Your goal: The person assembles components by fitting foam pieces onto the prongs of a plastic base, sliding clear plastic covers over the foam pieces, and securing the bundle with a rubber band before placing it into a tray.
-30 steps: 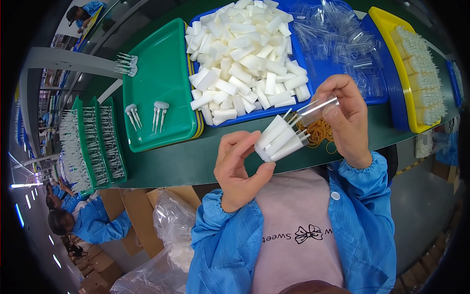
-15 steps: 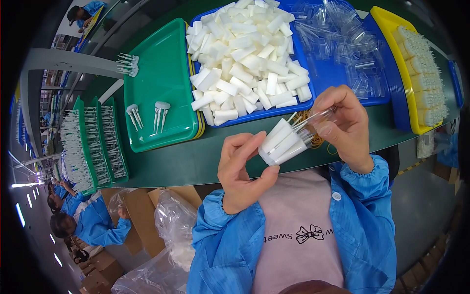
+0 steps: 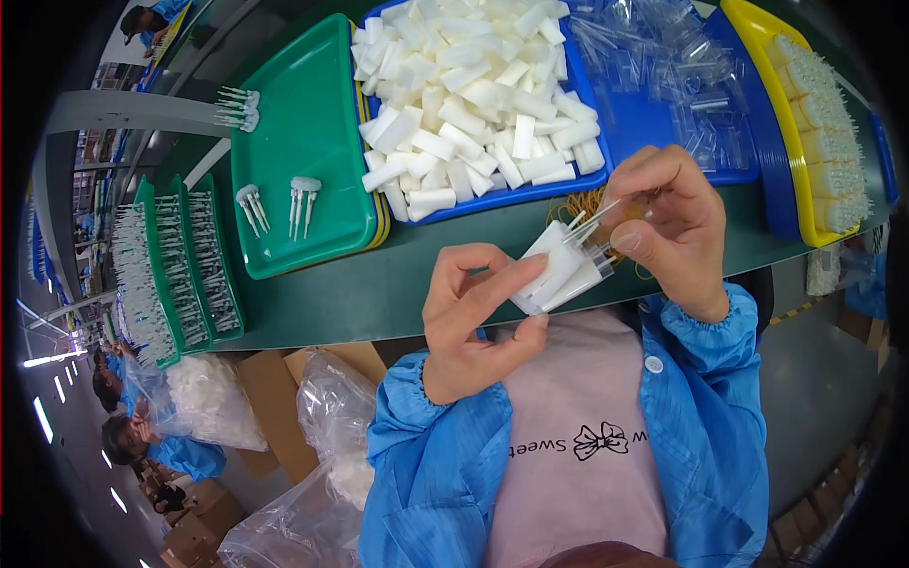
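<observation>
My left hand (image 3: pixel 478 327) grips a small bundle of white pieces (image 3: pixel 554 270) with thin rods and clear tube ends sticking out toward the right. Its thumb and fingers press on the near end. At those rod ends, my right hand (image 3: pixel 674 232) pinches a clear plastic piece (image 3: pixel 606 212) between thumb and forefinger. Whether that piece fits over a rod, I cannot tell. Behind the bundle lie yellow-brown rubber bands (image 3: pixel 576 204), partly hidden. Beyond my hands, a heap of white blocks (image 3: pixel 464 104) fills a blue tray (image 3: pixel 598 156).
Another blue tray (image 3: pixel 630 133) holds clear plastic pieces (image 3: pixel 653 57). A yellow tray (image 3: pixel 753 43) carries packed white bundles (image 3: pixel 814 142). White-topped rod bundles (image 3: pixel 304 196) lie on a green tray (image 3: pixel 294 123). Filled green racks (image 3: pixel 169 284) stand left. People, cartons and plastic bags (image 3: pixel 331 402) are beyond the table.
The bundle has shifted slightly right, and my left forefinger now lies farther across it. My right hand has turned a little, still pinching clear plastic. At lower left, a person's white-filled bag has come into view.
</observation>
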Available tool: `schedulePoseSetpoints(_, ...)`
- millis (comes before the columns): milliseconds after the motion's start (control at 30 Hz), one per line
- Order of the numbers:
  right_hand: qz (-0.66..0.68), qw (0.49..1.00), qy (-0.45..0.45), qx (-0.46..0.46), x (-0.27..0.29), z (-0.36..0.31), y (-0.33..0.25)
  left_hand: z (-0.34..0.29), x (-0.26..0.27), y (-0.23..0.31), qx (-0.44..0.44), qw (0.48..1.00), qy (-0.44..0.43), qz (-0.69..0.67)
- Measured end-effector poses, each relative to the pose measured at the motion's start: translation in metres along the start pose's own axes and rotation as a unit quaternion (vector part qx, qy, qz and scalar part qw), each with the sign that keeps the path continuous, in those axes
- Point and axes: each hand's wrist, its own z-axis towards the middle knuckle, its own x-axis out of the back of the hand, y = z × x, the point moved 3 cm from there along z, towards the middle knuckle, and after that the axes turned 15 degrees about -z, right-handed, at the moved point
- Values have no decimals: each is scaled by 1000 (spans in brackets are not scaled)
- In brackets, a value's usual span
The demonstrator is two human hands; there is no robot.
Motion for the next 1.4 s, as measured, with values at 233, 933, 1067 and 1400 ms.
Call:
schedulePoseSetpoints(233, 2, 999, -45, -9, -1, 1, -2, -1, 1, -3, -10, 999, -28, -14)
schedulePoseSetpoints(933, -40, 998, 43, 8, 3, -3, 4, -12, -4, -38, 191, 888, 147, -391)
schedulePoseSetpoints(1067, -17, 998, 44, -40, 0, -1, 3, -10, -2, -45, 147, 901, 112, -393)
schedulePoseSetpoints(1400, -98, 991, 85, 22, 7, -8, 4, -8, -4, -42, 175, 873, 104, -444)
